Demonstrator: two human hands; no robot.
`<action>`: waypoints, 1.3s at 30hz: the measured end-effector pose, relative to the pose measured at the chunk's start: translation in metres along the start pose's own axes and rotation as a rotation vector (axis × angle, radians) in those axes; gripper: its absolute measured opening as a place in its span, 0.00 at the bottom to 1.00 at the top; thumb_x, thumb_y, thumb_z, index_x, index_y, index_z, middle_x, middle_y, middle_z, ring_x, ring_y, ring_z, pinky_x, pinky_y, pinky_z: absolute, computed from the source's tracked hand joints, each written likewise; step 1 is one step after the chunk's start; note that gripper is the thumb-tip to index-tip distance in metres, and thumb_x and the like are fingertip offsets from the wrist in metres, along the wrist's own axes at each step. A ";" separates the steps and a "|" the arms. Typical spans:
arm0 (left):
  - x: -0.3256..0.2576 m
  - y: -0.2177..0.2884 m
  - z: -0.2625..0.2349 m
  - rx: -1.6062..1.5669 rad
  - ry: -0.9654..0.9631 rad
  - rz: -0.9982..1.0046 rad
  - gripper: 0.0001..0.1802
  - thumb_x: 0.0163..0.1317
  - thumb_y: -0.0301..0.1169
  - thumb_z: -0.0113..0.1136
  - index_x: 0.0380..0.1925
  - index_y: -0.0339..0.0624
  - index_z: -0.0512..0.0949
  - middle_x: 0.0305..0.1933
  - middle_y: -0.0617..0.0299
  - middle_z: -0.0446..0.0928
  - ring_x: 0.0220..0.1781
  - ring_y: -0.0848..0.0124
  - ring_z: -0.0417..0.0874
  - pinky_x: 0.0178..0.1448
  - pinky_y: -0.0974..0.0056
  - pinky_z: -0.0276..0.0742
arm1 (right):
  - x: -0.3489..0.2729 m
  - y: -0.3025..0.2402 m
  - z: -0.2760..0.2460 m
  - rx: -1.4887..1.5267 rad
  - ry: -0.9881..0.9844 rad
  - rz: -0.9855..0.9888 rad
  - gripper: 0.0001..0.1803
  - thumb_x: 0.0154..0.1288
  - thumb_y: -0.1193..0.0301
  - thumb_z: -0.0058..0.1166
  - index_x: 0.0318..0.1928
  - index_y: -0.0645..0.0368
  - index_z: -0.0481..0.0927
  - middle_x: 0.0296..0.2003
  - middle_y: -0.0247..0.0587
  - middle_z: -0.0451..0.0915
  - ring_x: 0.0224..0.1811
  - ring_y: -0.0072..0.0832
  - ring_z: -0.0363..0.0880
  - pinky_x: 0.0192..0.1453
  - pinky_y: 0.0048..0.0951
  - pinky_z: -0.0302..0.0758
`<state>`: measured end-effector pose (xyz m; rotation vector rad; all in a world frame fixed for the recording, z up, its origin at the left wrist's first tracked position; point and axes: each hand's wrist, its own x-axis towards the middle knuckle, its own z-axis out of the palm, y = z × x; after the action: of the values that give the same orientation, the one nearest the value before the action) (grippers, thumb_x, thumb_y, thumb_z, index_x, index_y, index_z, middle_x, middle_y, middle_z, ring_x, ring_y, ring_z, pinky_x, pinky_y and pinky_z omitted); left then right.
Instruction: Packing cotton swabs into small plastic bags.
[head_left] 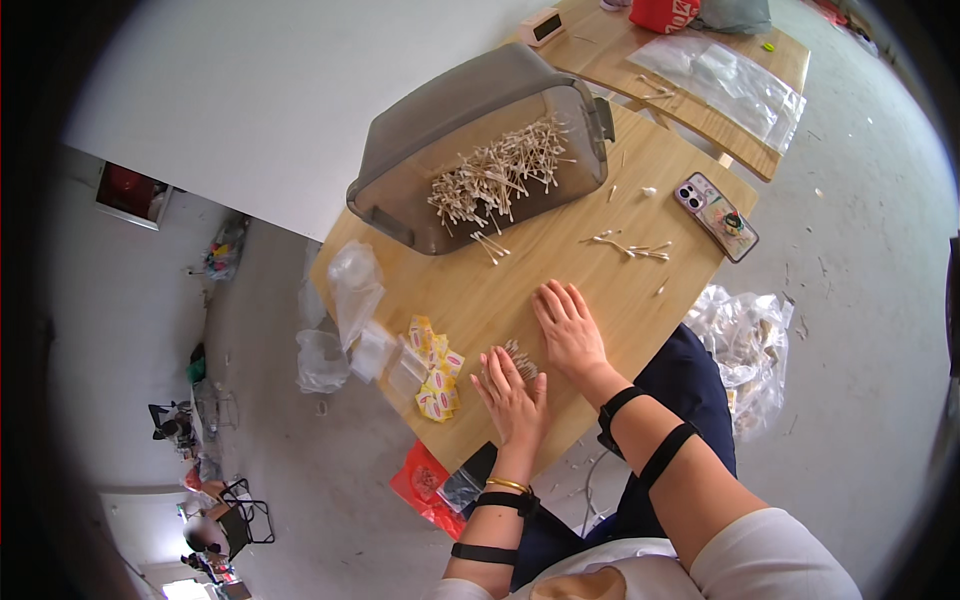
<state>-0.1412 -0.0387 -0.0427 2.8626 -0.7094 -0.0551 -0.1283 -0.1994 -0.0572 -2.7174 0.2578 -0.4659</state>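
A small bundle of cotton swabs (pixel 520 361) lies on the wooden table (pixel 470 290). Close against it is my left hand (pixel 513 402), its fingers stretched out along one side and the thumb apart on the other; the palm hides part of the bundle. To the right of the swabs, my right hand (pixel 570 333) rests palm down on the tabletop, fingers extended and nothing in them. Just left of my left hand sit several small yellow-and-white packets or labels (pixel 437 385).
A tipped grey plastic bin (pixel 450 95) holds many loose swabs (pixel 500 170). Loose swabs (pixel 640 250) and a phone (pixel 717 216) are at the right. Clear plastic bags (pixel 355 285) lie at the left edge. A second table (pixel 790 75) stands beyond; a filled clear bag (pixel 745 340) sits below.
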 end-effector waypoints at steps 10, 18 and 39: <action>-0.021 0.000 0.010 0.001 -0.009 0.076 0.49 0.74 0.57 0.38 0.75 0.21 0.43 0.81 0.33 0.39 0.84 0.41 0.36 0.82 0.41 0.30 | 0.000 -0.004 -0.002 0.010 0.004 0.005 0.32 0.64 0.66 0.52 0.68 0.61 0.69 0.69 0.44 0.67 0.77 0.38 0.56 0.83 0.44 0.49; -0.032 0.012 0.011 -0.077 0.002 0.007 0.49 0.74 0.56 0.38 0.74 0.19 0.42 0.80 0.29 0.37 0.83 0.39 0.34 0.82 0.41 0.29 | 0.000 -0.003 -0.003 -0.001 -0.021 0.002 0.32 0.64 0.65 0.52 0.69 0.61 0.69 0.69 0.44 0.66 0.77 0.38 0.56 0.83 0.44 0.49; -0.007 0.000 0.001 0.004 0.001 0.001 0.49 0.74 0.60 0.36 0.76 0.24 0.44 0.82 0.39 0.42 0.85 0.50 0.38 0.82 0.39 0.24 | 0.001 -0.001 0.000 -0.005 0.009 -0.008 0.31 0.64 0.66 0.51 0.68 0.61 0.70 0.68 0.45 0.67 0.76 0.39 0.58 0.82 0.45 0.51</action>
<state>-0.1470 -0.0358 -0.0440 2.8660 -0.7121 -0.0515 -0.1276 -0.1982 -0.0565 -2.7231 0.2509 -0.4813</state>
